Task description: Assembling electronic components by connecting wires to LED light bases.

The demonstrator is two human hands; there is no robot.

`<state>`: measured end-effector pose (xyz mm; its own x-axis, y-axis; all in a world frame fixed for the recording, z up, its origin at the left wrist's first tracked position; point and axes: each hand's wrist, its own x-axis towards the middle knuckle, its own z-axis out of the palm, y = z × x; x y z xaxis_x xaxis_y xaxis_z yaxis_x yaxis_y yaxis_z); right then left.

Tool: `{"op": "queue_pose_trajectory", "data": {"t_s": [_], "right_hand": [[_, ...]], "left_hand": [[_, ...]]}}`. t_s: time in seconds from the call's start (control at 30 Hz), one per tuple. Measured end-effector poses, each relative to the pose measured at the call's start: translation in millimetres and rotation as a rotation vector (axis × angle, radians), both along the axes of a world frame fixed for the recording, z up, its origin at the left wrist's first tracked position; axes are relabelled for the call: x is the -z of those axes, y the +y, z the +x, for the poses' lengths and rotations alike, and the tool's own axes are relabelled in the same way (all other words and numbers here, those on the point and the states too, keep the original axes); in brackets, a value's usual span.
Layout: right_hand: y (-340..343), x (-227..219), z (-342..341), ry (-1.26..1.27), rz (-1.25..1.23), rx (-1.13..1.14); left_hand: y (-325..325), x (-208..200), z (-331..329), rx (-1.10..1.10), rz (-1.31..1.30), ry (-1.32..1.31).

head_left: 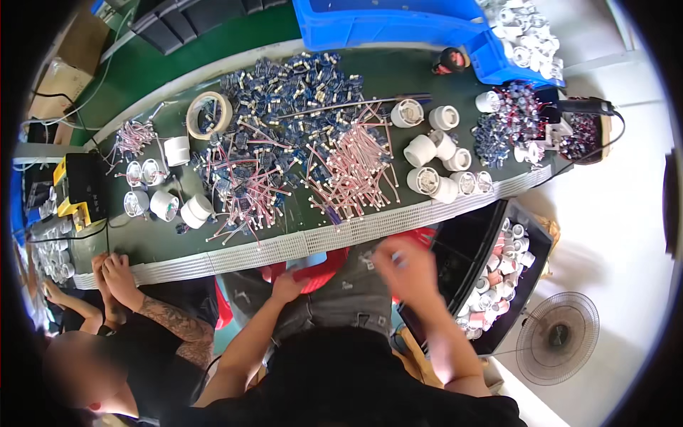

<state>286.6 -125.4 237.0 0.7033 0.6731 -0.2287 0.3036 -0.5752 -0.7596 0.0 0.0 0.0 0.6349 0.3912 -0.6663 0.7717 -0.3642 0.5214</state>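
Note:
My left hand (289, 286) is over my lap, below the table's near edge, beside the red stool seat (329, 273). Its fingers are drawn together; whatever they might hold is too small to make out. My right hand (408, 269) is raised over my right thigh, just short of the white slotted strip (341, 223) along the table edge. Its fingers are curled in and somewhat blurred, with a small pale patch between them that I cannot identify. Beyond lie a pile of red-and-white wire leads (352, 167) with small connectors and a heap of small blue parts (295, 89).
White round housings (421, 151) stand right of the wires, more (166, 205) at left beside a tape roll (209, 115). Blue bins (388, 28) line the back. A black crate (462, 245) of white pieces and a fan (558, 334) are at right. A co-worker's hands (117, 277) are at left.

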Motion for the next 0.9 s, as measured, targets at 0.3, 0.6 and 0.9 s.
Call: {"op": "queue_pose_trajectory", "data": {"t_s": [0.3, 0.6, 0.9], "right_hand": [[-19.6, 31.3, 118.5, -0.921, -0.209, -0.215], [51.3, -27.3, 0.6, -0.322, 0.02, -0.473], [117.8, 22.7, -59.8, -0.7, -0.123, -0.401]], "left_hand": [[83.0, -214.1, 85.2, 0.445, -0.526, -0.776], [145.2, -202.6, 5.9, -0.491, 1.018, -0.806], [163.2, -176.2, 11.5, -0.436, 0.969, -0.825]]}}
